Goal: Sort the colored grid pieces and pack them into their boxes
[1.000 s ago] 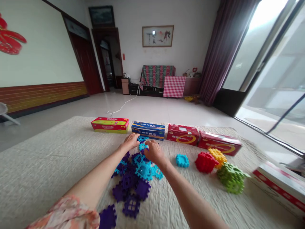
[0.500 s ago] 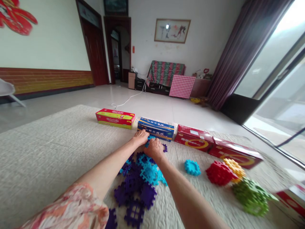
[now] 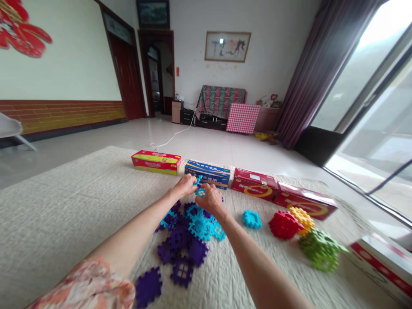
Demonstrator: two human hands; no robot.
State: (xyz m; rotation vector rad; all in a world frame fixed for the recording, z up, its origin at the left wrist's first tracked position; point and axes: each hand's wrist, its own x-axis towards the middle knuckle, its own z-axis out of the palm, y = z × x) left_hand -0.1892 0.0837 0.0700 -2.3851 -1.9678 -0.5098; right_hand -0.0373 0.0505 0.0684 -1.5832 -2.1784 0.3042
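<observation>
In front of the blue box (image 3: pixel 212 172), my left hand (image 3: pixel 185 186) pinches a small light-blue interlocking tile (image 3: pixel 198 180) with notched edges. Close by on its right, my right hand (image 3: pixel 211 199) has its thumb and fingers around a light-blue window tile (image 3: pixel 200 192). Below the hands lies a loose pile of light-blue tiles (image 3: pixel 199 226) and purple tiles (image 3: pixel 178 237), some solid and some with window openings. A separate purple tile (image 3: pixel 148 286) rests nearer to me. Parts of the pile behind my right hand are hidden.
A red and yellow-green box (image 3: pixel 156 162) and dark red boxes (image 3: pixel 254 183) line up with the blue one on the cream mat (image 3: pixel 96 201). To the right sit a light-blue stack (image 3: pixel 252 219), red tiles (image 3: pixel 285 224), yellow tiles (image 3: pixel 302 219), green tiles (image 3: pixel 322 251) and a white-and-red box (image 3: pixel 386 262).
My hands have moved slightly apart, the left one shifting left with a light-blue tile now visible in its fingers. The view has shifted a little, showing more of the white-and-red box.
</observation>
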